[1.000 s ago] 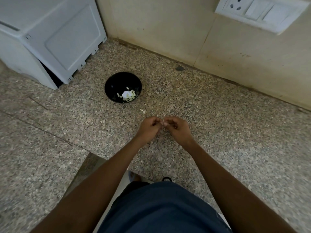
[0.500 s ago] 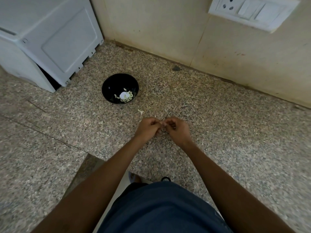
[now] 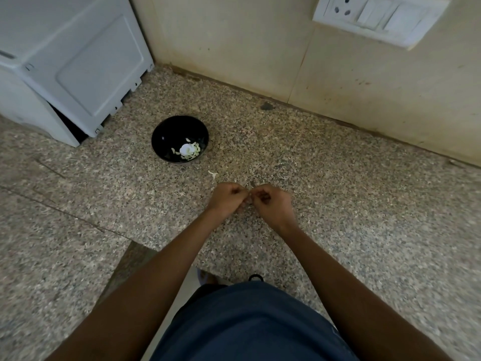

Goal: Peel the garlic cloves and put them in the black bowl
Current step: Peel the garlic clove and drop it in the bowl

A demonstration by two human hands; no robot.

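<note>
Both hands are together over the speckled granite counter (image 3: 338,178), out in its middle stretch and well in from the back wall. The left hand (image 3: 227,199) has its fingers curled in tight, knuckles up, and the right hand (image 3: 273,204) is curled the same way, fingertips of the two meeting at one small point. Something tiny is pinched there between them. It is surely the garlic clove (image 3: 249,196), but it is almost wholly hidden by the fingers, so whether skin is on it I cannot tell.

Up toward the back-left of the counter sits the black bowl (image 3: 166,134), well apart from the hands and standing near the corner of the white appliance (image 3: 78,63). In the bowl's near-right side lies a little heap of pale peeled pieces (image 3: 188,151), with one rounder white lump among them.

Between bowl and hands, a scrap of white peel (image 3: 213,174) lies loose on the counter, closer to the left hand. A white switch plate (image 3: 377,16) is on the wall at the counter's back right. Dark blue clothing (image 3: 247,321) fills the near edge.
</note>
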